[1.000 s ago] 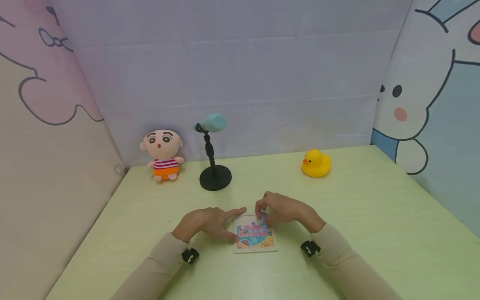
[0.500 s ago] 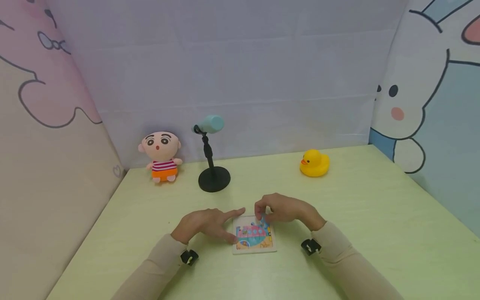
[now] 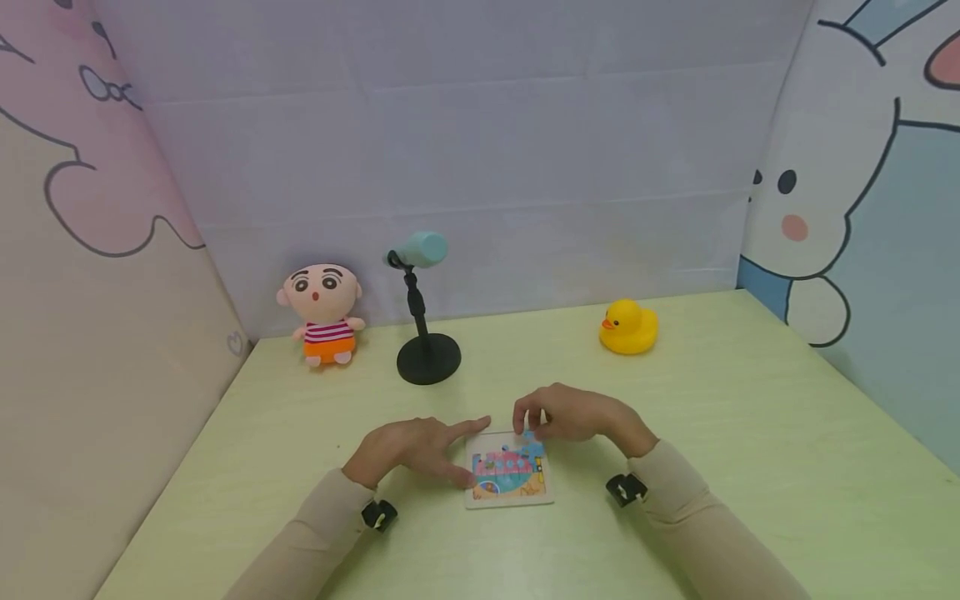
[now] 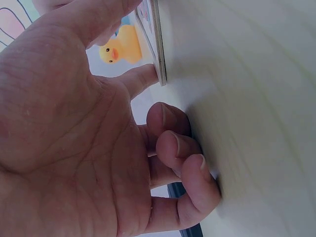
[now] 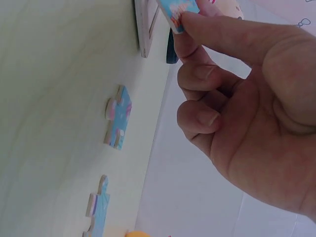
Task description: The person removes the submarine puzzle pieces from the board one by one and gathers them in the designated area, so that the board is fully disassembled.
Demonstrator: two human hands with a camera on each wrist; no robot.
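Note:
A small jigsaw puzzle board point(image 3: 491, 502) with a pale frame and a pink and blue sea picture lies on the table. My left hand point(image 3: 420, 442) spans its left side, thumb at the left edge and straight index finger by the top left corner. The left wrist view shows its other fingers bent against the tabletop, beside the board's edge point(image 4: 160, 54). At the board's top right, my right hand point(image 3: 573, 412) pinches a light blue puzzle piece point(image 5: 176, 10) between thumb and index finger. The piece overlaps the upper right of the picture in the head view.
Two loose blue puzzle pieces, one nearer the board point(image 5: 121, 116) and another farther off point(image 5: 100, 210), lie on the table in the right wrist view. Toward the back stand a plush doll point(image 3: 326, 312), a black stand point(image 3: 428, 360) holding a mint-coloured cylinder point(image 3: 423, 249), and a yellow duck point(image 3: 628, 327).
My right hand has shifted slightly right and away from the board's picture, and more of the pinched puzzle piece shows. My left hand stays where it was on the board.

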